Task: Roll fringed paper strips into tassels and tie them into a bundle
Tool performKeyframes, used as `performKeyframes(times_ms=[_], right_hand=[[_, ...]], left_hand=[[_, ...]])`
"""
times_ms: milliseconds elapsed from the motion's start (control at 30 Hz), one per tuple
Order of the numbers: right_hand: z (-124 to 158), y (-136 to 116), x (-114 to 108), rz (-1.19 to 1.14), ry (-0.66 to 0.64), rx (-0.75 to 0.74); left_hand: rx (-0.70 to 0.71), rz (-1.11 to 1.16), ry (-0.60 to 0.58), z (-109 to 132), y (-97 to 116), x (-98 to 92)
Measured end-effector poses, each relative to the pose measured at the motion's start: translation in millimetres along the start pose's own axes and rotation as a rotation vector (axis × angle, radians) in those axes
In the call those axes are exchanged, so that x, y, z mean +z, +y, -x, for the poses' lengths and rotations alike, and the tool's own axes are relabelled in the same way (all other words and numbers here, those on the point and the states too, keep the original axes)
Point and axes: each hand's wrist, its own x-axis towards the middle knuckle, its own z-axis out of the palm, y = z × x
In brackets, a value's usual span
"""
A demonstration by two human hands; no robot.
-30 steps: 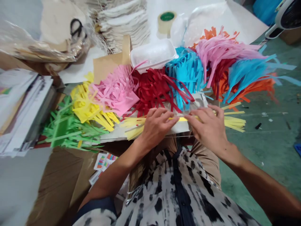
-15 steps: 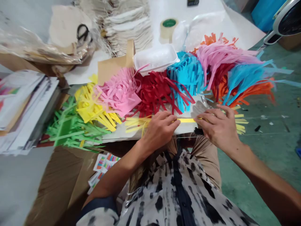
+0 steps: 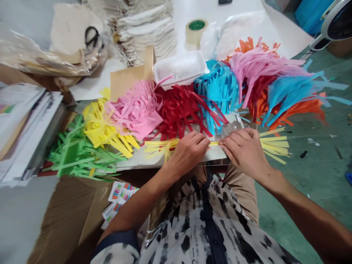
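A strip of yellow tissue-paper fringe (image 3: 275,144) lies across the table's front edge, its cut ends fanned out on both sides. My left hand (image 3: 191,148) is closed on its middle left part, fingers bent over the paper. Close beside it, my right hand (image 3: 243,148) is closed on the right part, fingertips pinching the narrow band. Between the hands the band looks thin and rolled or twisted. Just behind them lie dark red fringe (image 3: 183,110) and blue fringe (image 3: 218,88). My fingertips are partly hidden beneath the hands.
Pink (image 3: 137,106), yellow (image 3: 99,123) and green fringe bundles (image 3: 73,150) lie to the left. More pink, blue and orange fringe (image 3: 299,112) hangs over the right edge. Behind stand a white plastic tray (image 3: 180,69), a tape roll (image 3: 196,31) and stacked cloth (image 3: 148,33). Papers (image 3: 33,124) are stacked at left.
My right hand has moved left, closer to my left hand, and its fingers have folded over the yellow band. The visible band between the hands is shorter and thinner.
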Motion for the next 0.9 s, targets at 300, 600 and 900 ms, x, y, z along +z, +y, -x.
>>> performKeyframes(times_ms=[300,600,900], right_hand=[[2,14,-7,-0.138,-0.1,0.153],[-10,9,-3,-0.108,-0.115,0.274],[6,11,-8,0.026,-0.117,0.304]], left_hand=[[-0.259,0.104,-0.122,9,-15,-18.7],[-0.394,0.132,-0.172,-3,-12,-22.9],[-0.227,0.018,-0.225,0,-23,-25.6]])
